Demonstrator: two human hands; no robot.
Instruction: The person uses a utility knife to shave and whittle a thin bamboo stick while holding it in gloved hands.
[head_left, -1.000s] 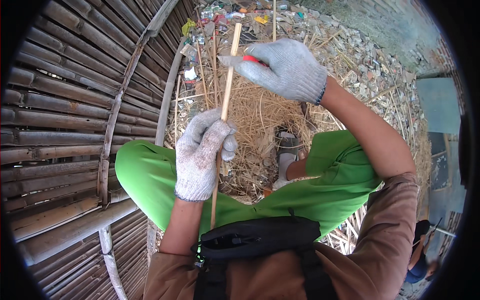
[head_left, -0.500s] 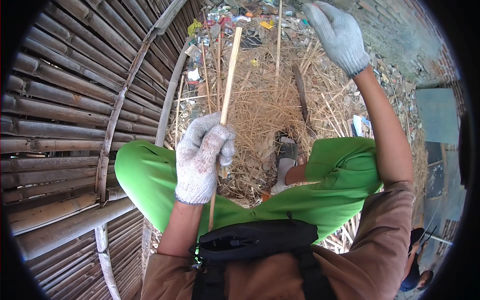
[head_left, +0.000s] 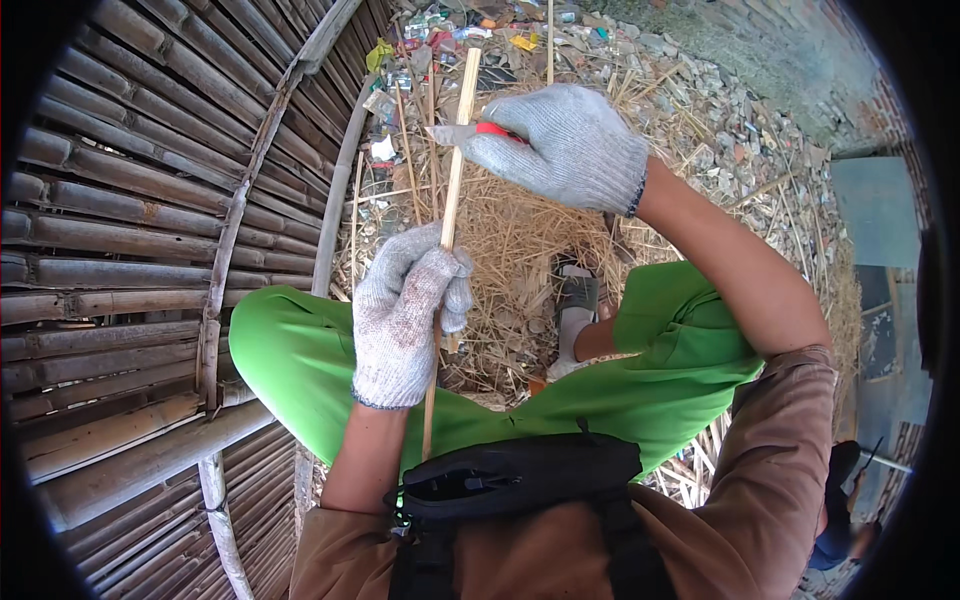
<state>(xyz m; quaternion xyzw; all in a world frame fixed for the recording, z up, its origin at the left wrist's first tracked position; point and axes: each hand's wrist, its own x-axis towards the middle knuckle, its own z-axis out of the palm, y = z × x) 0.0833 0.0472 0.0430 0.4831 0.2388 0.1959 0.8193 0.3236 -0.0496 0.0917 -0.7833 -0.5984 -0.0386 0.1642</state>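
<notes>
The gloved left hand (head_left: 405,315) has its fingers wrapped round a bamboo strip (head_left: 452,190); the gloved right hand (head_left: 570,150) pinches a red-handled knife (head_left: 470,132) against it.

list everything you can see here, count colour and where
bamboo strip: one, pale tan, upright at centre, held by both hands
knife: one, grey blade with red handle, blade against the strip near its top
bamboo panel: one, grey-brown slats, left side
dry straw: a heap, yellow, on the ground at centre
litter: many scraps, mixed colours, top centre
rubble: many grey stones, upper right
sandal: one, grey, on a foot between the knees
waist bag: one, black, bottom centre
trousers: green, over both knees
left hand: grey knit glove, gripping the strip at mid-length
right hand: grey knit glove, holding the knife
</notes>
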